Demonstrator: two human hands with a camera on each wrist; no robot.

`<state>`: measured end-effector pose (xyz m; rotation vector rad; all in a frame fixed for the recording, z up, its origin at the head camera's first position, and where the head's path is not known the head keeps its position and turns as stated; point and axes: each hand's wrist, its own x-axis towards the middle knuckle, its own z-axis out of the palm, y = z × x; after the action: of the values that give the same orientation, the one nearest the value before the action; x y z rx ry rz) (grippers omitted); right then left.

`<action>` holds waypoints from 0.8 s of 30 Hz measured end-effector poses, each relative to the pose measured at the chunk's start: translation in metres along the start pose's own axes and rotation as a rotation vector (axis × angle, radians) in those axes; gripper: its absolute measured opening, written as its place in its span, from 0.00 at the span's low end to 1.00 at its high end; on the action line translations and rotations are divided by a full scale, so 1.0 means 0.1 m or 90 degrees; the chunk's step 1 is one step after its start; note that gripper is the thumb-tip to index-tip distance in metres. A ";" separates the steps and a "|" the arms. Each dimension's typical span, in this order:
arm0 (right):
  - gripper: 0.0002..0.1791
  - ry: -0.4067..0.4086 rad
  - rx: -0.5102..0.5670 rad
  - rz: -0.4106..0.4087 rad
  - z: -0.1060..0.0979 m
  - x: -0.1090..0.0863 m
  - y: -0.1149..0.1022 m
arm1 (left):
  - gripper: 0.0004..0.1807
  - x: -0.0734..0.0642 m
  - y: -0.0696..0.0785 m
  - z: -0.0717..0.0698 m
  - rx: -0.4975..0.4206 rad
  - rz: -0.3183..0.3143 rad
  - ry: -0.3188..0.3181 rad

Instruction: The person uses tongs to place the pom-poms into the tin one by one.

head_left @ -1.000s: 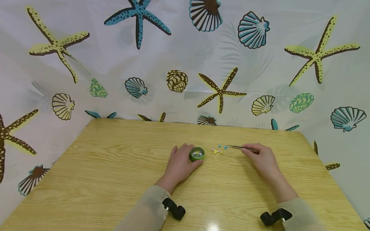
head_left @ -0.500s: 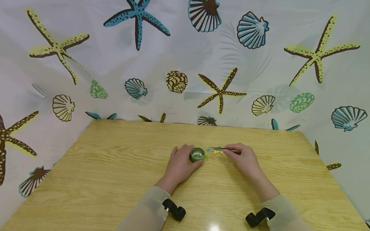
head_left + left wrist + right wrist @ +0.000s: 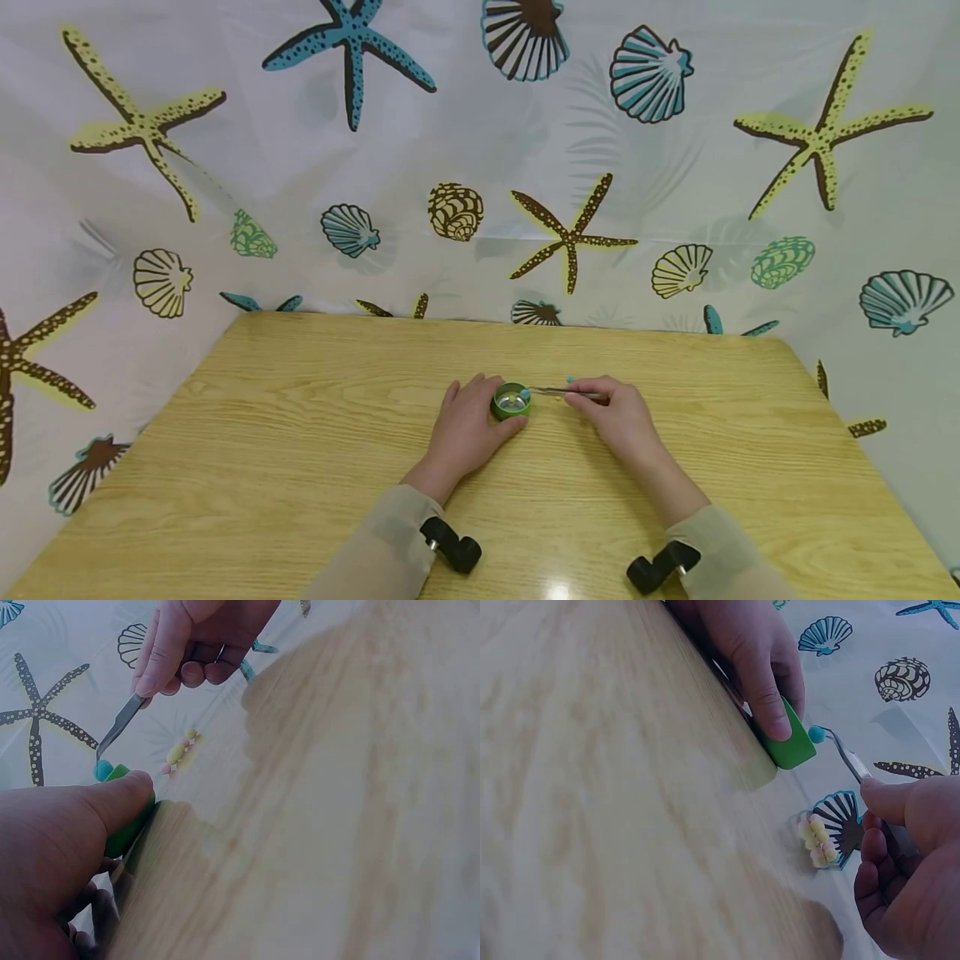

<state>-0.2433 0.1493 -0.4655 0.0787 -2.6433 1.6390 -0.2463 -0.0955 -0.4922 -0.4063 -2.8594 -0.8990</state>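
Note:
My left hand [image 3: 467,429] rests on the table and grips a small round green tin [image 3: 513,415], thumb on the near side and fingers behind. The tin's inside is silvery, with something small and yellow in it. My right hand [image 3: 617,417] holds a pair of slim metal tweezers [image 3: 553,390] pointing left. A blue bead [image 3: 817,734] sits at the bent tips, right at the tin's rim. In the right wrist view, yellow and pink beads [image 3: 819,841] lie in a small cluster on the table, below the tweezers; the head view hides most of them.
Another blue bead [image 3: 570,379] lies on the wooden table [image 3: 315,433], just beyond the tweezers. Behind the table hangs a white cloth [image 3: 420,275] printed with starfish and shells.
My right hand has moved left, carrying the blue bead in the tweezers from beside the cluster to the tin's rim. My left hand has stayed on the tin.

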 end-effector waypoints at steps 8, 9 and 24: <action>0.13 0.000 -0.014 0.005 0.01 0.00 0.04 | 0.37 0.00 0.00 0.01 -0.005 0.003 0.003; 0.13 -0.002 -0.014 0.006 0.02 0.00 0.05 | 0.37 0.00 0.00 0.01 -0.005 0.003 0.003; 0.13 -0.009 -0.013 0.018 0.02 0.01 0.07 | 0.38 0.01 -0.01 0.01 -0.003 0.005 0.005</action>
<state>-0.2446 0.1504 -0.4723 0.0542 -2.6836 1.6254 -0.2475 -0.0961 -0.4932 -0.4123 -2.8472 -0.9042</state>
